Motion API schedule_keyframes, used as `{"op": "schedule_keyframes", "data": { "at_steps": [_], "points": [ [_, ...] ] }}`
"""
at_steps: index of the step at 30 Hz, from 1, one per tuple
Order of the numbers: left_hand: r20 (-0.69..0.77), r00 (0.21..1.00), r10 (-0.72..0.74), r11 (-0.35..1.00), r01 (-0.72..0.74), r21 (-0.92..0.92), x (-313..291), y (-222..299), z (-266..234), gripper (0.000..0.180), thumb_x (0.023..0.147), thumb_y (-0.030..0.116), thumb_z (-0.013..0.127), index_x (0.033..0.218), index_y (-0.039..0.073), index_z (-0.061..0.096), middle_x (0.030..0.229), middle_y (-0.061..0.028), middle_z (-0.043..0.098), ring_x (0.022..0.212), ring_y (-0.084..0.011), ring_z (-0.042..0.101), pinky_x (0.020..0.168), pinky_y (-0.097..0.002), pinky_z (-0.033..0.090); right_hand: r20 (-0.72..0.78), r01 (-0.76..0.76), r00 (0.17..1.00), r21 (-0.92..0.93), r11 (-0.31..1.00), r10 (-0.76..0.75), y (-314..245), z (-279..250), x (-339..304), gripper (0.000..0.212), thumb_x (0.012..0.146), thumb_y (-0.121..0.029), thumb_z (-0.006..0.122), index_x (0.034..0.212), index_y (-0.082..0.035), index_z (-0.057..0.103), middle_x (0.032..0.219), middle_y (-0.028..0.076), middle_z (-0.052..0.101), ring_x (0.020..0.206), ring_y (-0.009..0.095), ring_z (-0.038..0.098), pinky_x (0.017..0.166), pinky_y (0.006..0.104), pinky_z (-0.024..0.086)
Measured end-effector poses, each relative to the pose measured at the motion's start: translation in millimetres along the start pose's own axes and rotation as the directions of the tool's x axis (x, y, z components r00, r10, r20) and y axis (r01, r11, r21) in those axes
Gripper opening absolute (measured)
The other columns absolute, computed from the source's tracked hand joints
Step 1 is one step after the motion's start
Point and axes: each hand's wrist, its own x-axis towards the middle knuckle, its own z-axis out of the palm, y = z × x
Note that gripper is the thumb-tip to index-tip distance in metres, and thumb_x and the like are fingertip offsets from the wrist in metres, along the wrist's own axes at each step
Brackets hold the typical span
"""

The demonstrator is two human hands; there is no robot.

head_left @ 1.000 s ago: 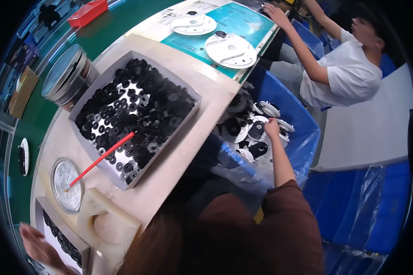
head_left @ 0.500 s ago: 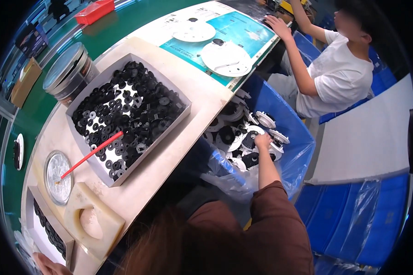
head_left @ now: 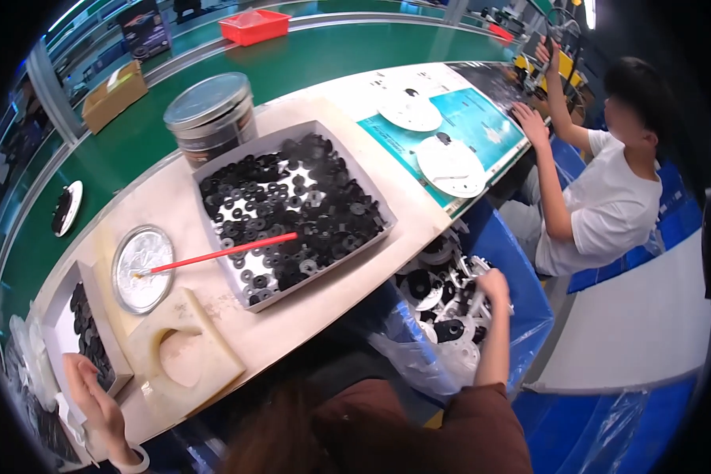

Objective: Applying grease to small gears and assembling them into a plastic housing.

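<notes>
My right hand point(head_left: 494, 286) is down in a blue bin point(head_left: 531, 304) at the right, its fingers closed on a white disc-shaped part point(head_left: 479, 306), blurred and half hidden. Other white discs with black pieces point(head_left: 423, 288) lie heaped around it in the plastic-lined bin. At the lower left my left hand point(head_left: 95, 399) holds nothing; its fingers are stretched out beside a small box point(head_left: 110, 347) of black parts. A cream block with a round hole point(head_left: 221, 367) lies on the table near that hand.
A shallow box point(head_left: 324, 278) holds many black rings. A red stick point(head_left: 213, 255) spans from it to a round dish point(head_left: 166, 294). Behind stands a tin point(head_left: 213, 130). Two white discs point(head_left: 450, 175) lie on a teal mat point(head_left: 486, 130). A co-worker point(head_left: 600, 197) sits at right.
The view has swung, so the table appears further right and lower. My left hand has come further into view beside the small box. My right hand stays in the bin, now closed around a disc.
</notes>
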Motion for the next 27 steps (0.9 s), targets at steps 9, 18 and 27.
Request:
{"op": "schedule_keyframes", "data": {
  "at_steps": [9, 18, 27],
  "points": [
    [0.080, 0.997, -0.015, 0.988, 0.027, -0.151, 5.5, 24.0, 16.2, 0.016, 0.078, -0.002, 0.056, 0.066, -0.002, 0.044, 0.059, -0.0064, 0.035, 0.049, -0.0152, 0.032, 0.045, -0.0279, 0.026, -0.307, 0.371, 0.670, 0.927, -0.053, -0.676, -135.7, -137.0, -167.3, 0.027, 0.083, -0.020, 0.052, 0.091, 0.005, 0.054, 0.080, 0.006, 0.059, 0.071, 0.010, 0.054, 0.064, 0.0197, 0.042],
    [0.048, 0.951, 0.305, 0.944, -0.309, 0.114, -17.7, 95.2, -11.7, 0.036, 0.063, 0.025, 0.072, 0.088, 0.003, 0.056, 0.073, -0.0070, 0.046, 0.067, -0.0243, 0.045, 0.062, -0.0346, 0.034, -0.066, -0.044, 0.219, 0.996, -0.078, -0.973, -318.9, -57.6, -323.4, 0.029, 0.089, -0.012, 0.045, 0.113, -0.001, 0.034, 0.093, 0.006, 0.053, 0.068, 0.007, 0.055, 0.048, 0.0183, 0.047],
    [0.293, 0.927, 0.235, 0.957, -0.273, 0.096, -24.2, 73.3, 29.7, 0.028, 0.070, 0.027, 0.063, 0.082, 0.004, 0.055, 0.080, -0.0081, 0.044, 0.080, -0.0230, 0.043, 0.069, -0.0331, 0.033, -0.189, 0.896, 0.282, 0.403, 0.188, -0.941, -334.5, -79.5, -307.4, 0.019, 0.083, -0.018, 0.053, 0.079, 0.000, 0.056, 0.063, 0.016, 0.055, 0.054, 0.027, 0.056, 0.051, 0.0330, 0.042]
  ]
}}
